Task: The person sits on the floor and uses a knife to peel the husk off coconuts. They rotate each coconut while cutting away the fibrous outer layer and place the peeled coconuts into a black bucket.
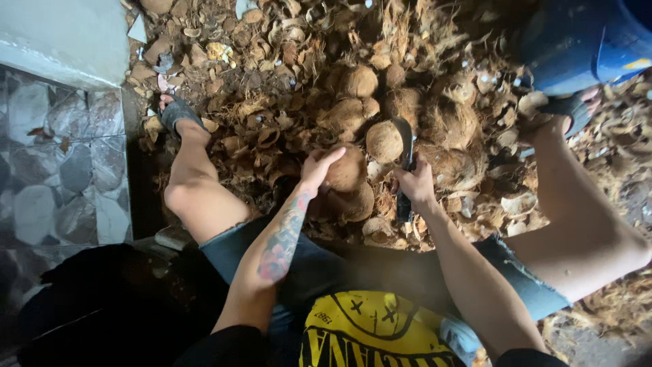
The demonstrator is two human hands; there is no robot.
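Hiding its handle, the right hand (415,183) clasps a knife (406,153) beside husk-buried coconuts (384,141).

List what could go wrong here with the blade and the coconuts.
1. The left hand steadies a husked coconut right beside the knife in the right hand; a slip could cut those fingers.
2. The coconut is round and rests on loose husk scraps, so it may roll under a blow.
3. Bare legs and a sandalled foot flank the pile; a glancing blade or flying shell could hit them.
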